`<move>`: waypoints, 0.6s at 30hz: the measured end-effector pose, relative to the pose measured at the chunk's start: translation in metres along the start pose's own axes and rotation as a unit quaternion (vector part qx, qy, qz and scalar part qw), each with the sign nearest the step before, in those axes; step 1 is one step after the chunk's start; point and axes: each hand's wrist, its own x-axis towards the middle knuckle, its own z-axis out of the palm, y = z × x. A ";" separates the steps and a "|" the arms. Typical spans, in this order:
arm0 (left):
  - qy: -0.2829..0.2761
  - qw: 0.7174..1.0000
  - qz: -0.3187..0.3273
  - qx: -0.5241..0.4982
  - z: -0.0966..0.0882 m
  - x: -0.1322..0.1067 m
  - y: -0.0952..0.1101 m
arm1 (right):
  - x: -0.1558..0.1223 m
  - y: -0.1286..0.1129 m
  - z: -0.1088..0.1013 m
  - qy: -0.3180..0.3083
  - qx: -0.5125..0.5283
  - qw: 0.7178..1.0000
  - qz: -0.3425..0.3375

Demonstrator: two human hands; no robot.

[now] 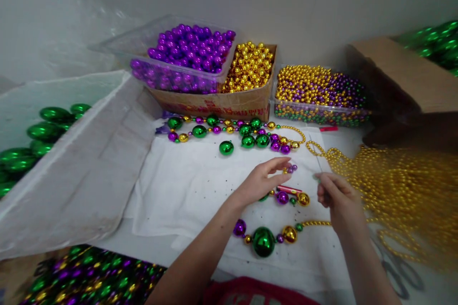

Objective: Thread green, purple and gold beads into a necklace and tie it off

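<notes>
My left hand (266, 178) reaches over the white cloth (179, 186), fingers curled around a few small purple and gold beads (292, 168) at the fingertips. To its right, my right hand (336, 195) pinches a thin needle-like wire (319, 162) pointing up and away. A small green bead (317, 177) shows at those fingertips. Between and below the hands lies a partly strung row with a large purple bead (282, 197) and a red tube (289, 189). Nearer me, a necklace with a big green ball (264, 241) joins a gold bead chain (317, 223).
Another necklace and loose green balls (226, 147) lie behind the hands. Further back stand a bin of purple balls (175, 74), a carton (214, 105) and a mixed-bead tub (315, 107). Gold chains (404, 190) and scissors (397, 271) are right; a white-lined box (103, 152) is left.
</notes>
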 end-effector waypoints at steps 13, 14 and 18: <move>-0.076 0.892 -0.094 0.435 -0.019 -0.049 -0.039 | 0.003 0.006 -0.029 0.124 0.094 0.988 0.015; -0.081 0.895 -0.093 0.428 -0.021 -0.047 -0.039 | 0.002 0.009 -0.031 0.120 0.076 0.989 0.028; -0.064 0.922 -0.066 0.375 -0.023 -0.024 -0.038 | -0.005 0.025 -0.036 0.093 0.054 0.992 0.070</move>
